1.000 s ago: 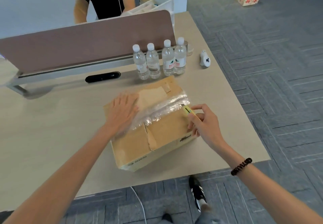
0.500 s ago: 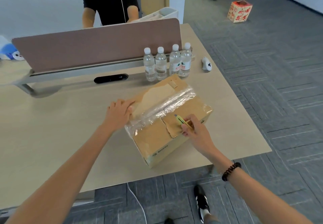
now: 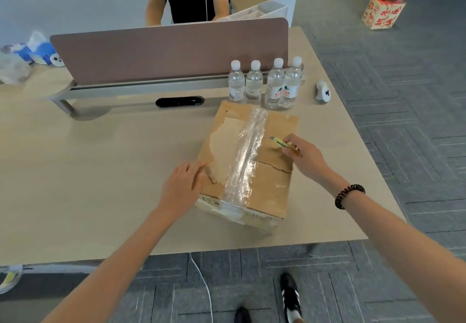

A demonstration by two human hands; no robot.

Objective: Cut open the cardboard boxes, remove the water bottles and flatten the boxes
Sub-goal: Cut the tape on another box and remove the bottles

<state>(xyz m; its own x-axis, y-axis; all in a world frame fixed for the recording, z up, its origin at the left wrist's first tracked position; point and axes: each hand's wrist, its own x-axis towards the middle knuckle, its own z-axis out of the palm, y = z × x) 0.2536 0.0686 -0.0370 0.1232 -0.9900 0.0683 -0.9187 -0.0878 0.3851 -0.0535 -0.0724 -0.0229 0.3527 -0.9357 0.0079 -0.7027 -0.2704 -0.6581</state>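
At tabletop (image 3: 100, 171) centre: cardboard box (image 3: 272, 179), brown, top skin torn to pale patches, lid taped shut
tape (image 3: 248, 156): clear wrinkled strip over the lid seam, running 12 to 6 o'clock
box print: dark marks on near side, unreadable
left grip (image 3: 181, 189): fingers flat, pressed on box edge at 9 o'clock
right grip (image 3: 306, 160): pinching yellow utility knife (image 3: 280, 143) over lid at 3 o'clock
water bottles (image 3: 274, 88): four, clear plastic, white caps, just beyond box at 12 o'clock; green-red labels, too small to read
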